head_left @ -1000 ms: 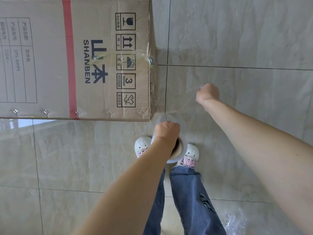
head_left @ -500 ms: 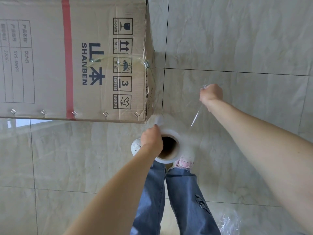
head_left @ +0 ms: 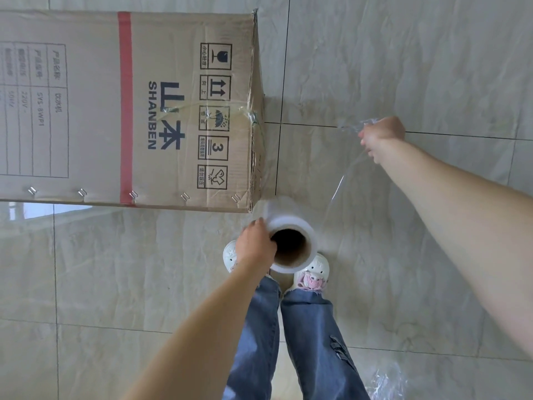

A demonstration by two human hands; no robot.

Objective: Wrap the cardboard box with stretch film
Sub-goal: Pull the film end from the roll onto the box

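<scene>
A large cardboard box (head_left: 86, 111) with a red stripe and blue "SHANBEN" print lies on the tiled floor at the upper left. A thin strand of clear film crosses its right end. My left hand (head_left: 256, 246) grips the rim of a stretch film roll (head_left: 291, 241), held upright by the box's near right corner, its cardboard core facing me. My right hand (head_left: 382, 135) is closed on the film's loose end (head_left: 353, 127), out to the right. A clear sheet (head_left: 337, 192) stretches from that hand down to the roll.
Glossy grey floor tiles (head_left: 403, 53) spread around the box. My feet in white clogs (head_left: 313, 272) and jeans stand just below the roll. A crumpled scrap of clear film (head_left: 388, 382) lies on the floor at the bottom right.
My left hand has shifted from the roll's top to its left rim, showing the core. The right hand pulled the film end farther right, so more film is unrolled.
</scene>
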